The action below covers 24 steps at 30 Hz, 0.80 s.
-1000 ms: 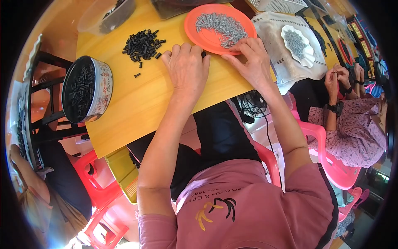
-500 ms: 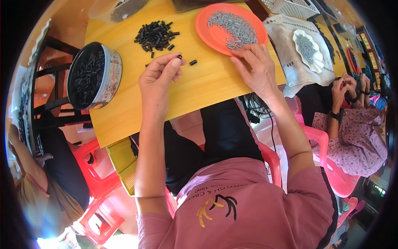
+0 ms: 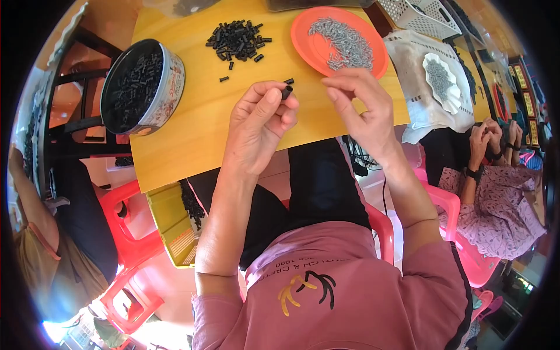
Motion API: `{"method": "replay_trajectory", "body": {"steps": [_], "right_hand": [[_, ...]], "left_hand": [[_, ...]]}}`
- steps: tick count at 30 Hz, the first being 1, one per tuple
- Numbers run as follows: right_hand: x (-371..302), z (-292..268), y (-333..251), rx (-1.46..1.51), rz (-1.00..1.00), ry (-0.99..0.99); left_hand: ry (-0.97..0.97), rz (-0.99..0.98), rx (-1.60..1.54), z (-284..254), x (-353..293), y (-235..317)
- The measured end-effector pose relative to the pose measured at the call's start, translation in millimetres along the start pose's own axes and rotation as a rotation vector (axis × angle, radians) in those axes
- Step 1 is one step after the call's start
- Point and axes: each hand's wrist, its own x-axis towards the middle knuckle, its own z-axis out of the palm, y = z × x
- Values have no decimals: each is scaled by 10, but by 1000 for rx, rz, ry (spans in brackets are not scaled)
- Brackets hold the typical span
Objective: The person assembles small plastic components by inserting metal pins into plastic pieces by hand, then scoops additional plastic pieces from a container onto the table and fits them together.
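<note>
One tube (image 3: 287,91), black, pinched in left hand (image 3: 261,114); could drop should fingertips slacken. One right hand (image 3: 366,111), grip unclear from here.

I sit at a yellow table (image 3: 192,131), a red plastic chair (image 3: 129,242) to my left, a pink one (image 3: 479,271) to my right; bright light washes the pale floor (image 3: 177,286) at lower left.

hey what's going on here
A person sits at a yellow table, pinching a small black tube-shaped piece in the left hand. The right hand is raised near the orange plate of small silver pieces; whether its fingertips hold anything is too small to tell. A pile of black pieces lies on the table, left of the plate.
</note>
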Motion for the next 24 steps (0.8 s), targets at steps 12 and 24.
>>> {"method": "replay_trajectory", "body": {"steps": [12, 24], "right_hand": [[204, -403, 508, -194, 153, -67], [893, -310, 916, -559, -226, -472]], "left_hand": [[142, -17, 110, -187, -27, 19], [118, -45, 44, -271, 25, -9]]}}
